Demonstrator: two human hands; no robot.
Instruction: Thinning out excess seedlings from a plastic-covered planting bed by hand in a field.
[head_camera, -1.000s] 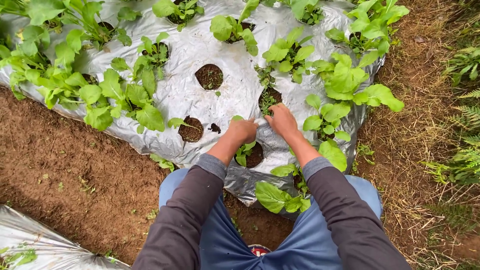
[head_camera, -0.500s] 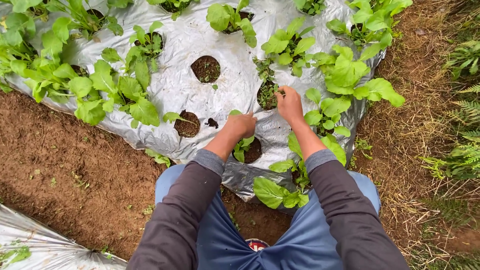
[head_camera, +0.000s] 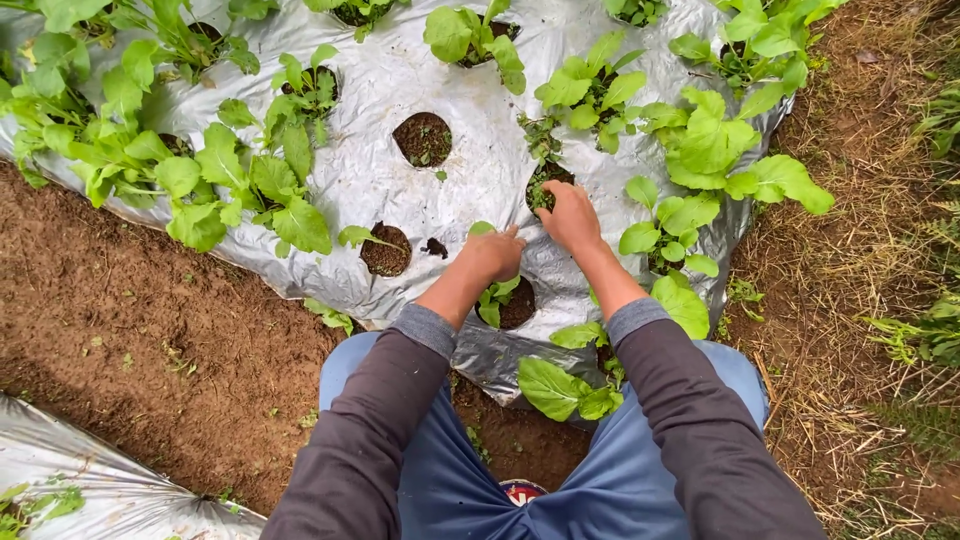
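A planting hole (head_camera: 545, 188) holding small weeds and a thin seedling is sitting near the middle of the silver plastic mulch sheet (head_camera: 380, 170), toward its near edge. The right hand (head_camera: 568, 216) is resting at the hole's near rim, fingers curled down into the greenery — whether they are pinching a stem I cannot tell. The left hand (head_camera: 494, 253) is lying just beside it, knuckles up and loosely closed, pressing on the sheet right above another hole (head_camera: 512, 303) where a small leafy plant is growing; what it may be gripping is hidden.

Further out, two bare soil holes are showing — one (head_camera: 421, 138) toward the sheet's centre, one (head_camera: 384, 250) nearer its near edge. Leafy green plants (head_camera: 250, 185) are crowding the sheet's left side, and larger ones (head_camera: 715, 150) are filling its right edge. Brown soil (head_camera: 130, 340) is running along the near left side, dry grass (head_camera: 860, 300) along the right. Another strip of silver sheet (head_camera: 100, 490) is lying at the lower left.
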